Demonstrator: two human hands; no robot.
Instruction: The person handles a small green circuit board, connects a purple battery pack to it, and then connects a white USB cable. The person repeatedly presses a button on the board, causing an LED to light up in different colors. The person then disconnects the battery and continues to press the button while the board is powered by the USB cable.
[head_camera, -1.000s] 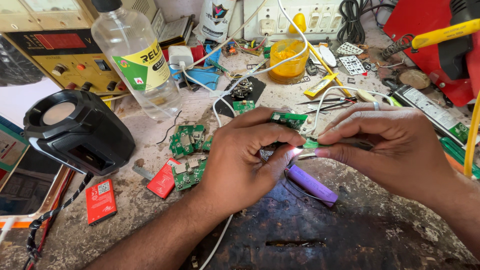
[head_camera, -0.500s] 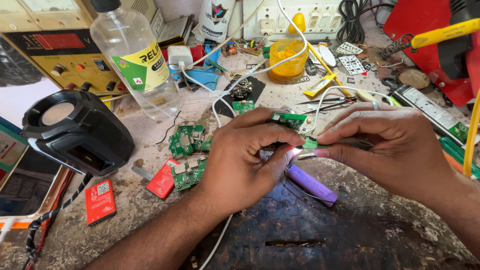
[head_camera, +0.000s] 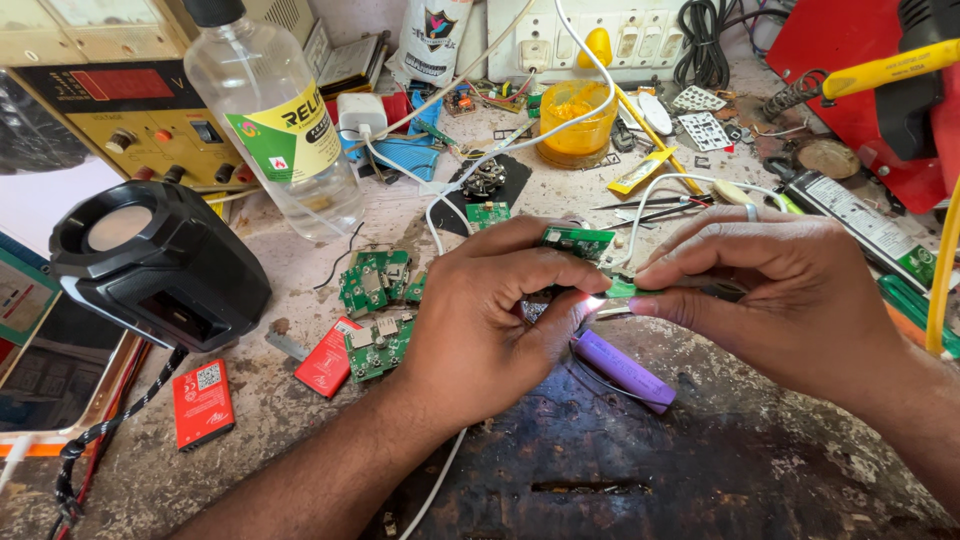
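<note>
Right now my left hand (head_camera: 490, 320) is curled around a small green circuit board (head_camera: 578, 242), thumb and fingers pinching it from below, with a tiny bright light glowing at my thumb tip. My right hand (head_camera: 775, 290) meets it from the other side, fingers pressed together on a thin green strip (head_camera: 622, 289) that touches the same spot; whether that strip is part of the board or a separate piece I cannot tell, as my fingers cover the joint. Just under both hands lies a purple cylindrical battery cell (head_camera: 622, 368) on the worn workbench (head_camera: 620, 470). Left of the cell, beside my left wrist, sit loose green boards (head_camera: 378, 282) and a flat red battery (head_camera: 328, 369). Farther left of the cell stands a black speaker (head_camera: 160, 262). Behind the cell, well apart, are a clear plastic bottle (head_camera: 275, 120) and an orange tub (head_camera: 576, 122).
</note>
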